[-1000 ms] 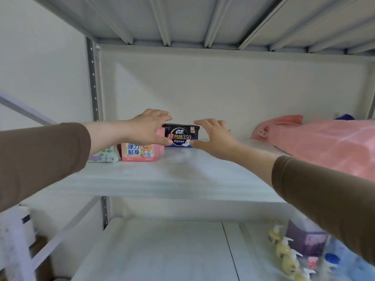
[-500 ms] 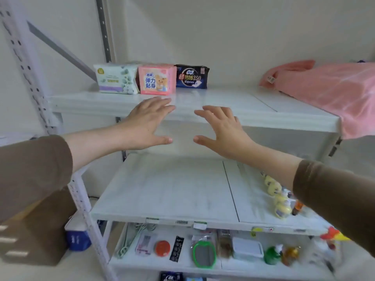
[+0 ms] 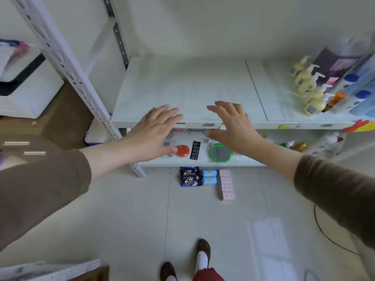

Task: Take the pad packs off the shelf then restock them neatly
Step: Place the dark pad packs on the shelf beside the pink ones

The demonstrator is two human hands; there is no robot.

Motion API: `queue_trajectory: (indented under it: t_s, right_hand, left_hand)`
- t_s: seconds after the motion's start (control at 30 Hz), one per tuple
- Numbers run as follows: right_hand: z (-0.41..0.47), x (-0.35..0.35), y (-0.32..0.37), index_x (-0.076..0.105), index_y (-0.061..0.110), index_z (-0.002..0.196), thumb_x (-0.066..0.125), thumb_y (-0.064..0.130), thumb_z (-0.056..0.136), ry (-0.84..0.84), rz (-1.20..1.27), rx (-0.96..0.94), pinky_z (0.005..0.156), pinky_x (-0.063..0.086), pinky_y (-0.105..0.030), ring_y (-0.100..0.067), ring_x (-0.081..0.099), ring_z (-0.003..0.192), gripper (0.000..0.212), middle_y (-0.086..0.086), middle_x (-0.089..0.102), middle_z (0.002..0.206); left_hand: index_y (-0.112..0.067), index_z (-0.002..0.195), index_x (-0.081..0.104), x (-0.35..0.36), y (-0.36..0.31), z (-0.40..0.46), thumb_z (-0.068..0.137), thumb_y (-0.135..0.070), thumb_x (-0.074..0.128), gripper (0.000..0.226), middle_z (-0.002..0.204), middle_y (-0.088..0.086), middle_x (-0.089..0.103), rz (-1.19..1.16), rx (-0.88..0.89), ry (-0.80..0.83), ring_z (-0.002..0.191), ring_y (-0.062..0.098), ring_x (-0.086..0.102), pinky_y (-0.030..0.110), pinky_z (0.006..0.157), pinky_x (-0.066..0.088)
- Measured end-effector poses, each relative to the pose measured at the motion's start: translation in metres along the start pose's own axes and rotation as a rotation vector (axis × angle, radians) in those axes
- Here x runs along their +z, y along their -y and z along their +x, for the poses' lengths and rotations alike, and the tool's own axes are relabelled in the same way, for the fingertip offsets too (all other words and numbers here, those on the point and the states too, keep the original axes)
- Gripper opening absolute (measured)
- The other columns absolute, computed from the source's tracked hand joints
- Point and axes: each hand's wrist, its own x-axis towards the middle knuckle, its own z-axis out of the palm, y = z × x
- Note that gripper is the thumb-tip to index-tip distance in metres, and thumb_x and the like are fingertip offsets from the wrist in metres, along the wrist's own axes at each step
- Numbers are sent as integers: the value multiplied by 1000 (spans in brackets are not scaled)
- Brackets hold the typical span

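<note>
view dropped to floor | left hand (image 3: 156, 129), right hand (image 3: 233, 126) spread, empty | pad packs (image 3: 207, 179) now visible

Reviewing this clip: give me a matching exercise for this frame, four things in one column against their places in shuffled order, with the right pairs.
Things:
1. dark blue pad packs
2. pink pad packs
3. yellow pump bottles
4. orange round lid

Places:
A. right part of the upper shelf board
B. on the floor, rightmost of the rows
C. lower shelf, beside the left hand
D. on the floor, leftmost of the rows

Pairs: 1-D, 2-B, 3-A, 4-C
</note>
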Motion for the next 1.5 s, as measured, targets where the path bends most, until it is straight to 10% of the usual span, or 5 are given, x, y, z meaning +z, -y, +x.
queue_trajectory:
  t_s: [0.7, 1.5]
  right_hand:
    - [-49, 397, -134, 49, 24, 138, 59, 41, 95, 371, 133, 529, 97, 42, -40, -27, 43, 128, 48, -2, 55, 131]
    - [-41, 808, -294, 36, 18, 149, 70, 33, 88, 300, -119, 448, 102, 35, -42, -28, 44, 127, 71, -5, 44, 145]
  left_hand:
    - [-16, 157, 11, 405, 103, 46, 93, -48, 57, 85, 165, -1, 10, -159, -13, 594, 151, 18, 5, 32, 123, 8]
    - [-12, 154, 24, 832, 214, 175, 100, -38, 48, 65, 160, 8, 25, -278, -274, 442, 146, 29, 22, 43, 119, 23]
